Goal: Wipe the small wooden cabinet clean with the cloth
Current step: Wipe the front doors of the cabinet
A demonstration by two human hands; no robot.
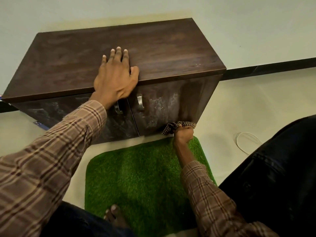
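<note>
A small dark wooden cabinet (164,48) stands against the pale wall, with two doors and two metal handles (140,102) on its front. My left hand (116,77) lies flat on the top near the front edge, fingers spread, holding nothing. My right hand (183,133) grips a checked brown-and-cream cloth (171,126) and presses it against the bottom right corner of the right door. That door shows pale dusty smears (162,105). The left door has greyish streaks.
A green artificial-grass mat (136,175) lies on the pale floor in front of the cabinet, with my bare toes (113,212) on its near edge. My dark-trousered knee fills the right side. A dark skirting strip (273,65) runs along the wall.
</note>
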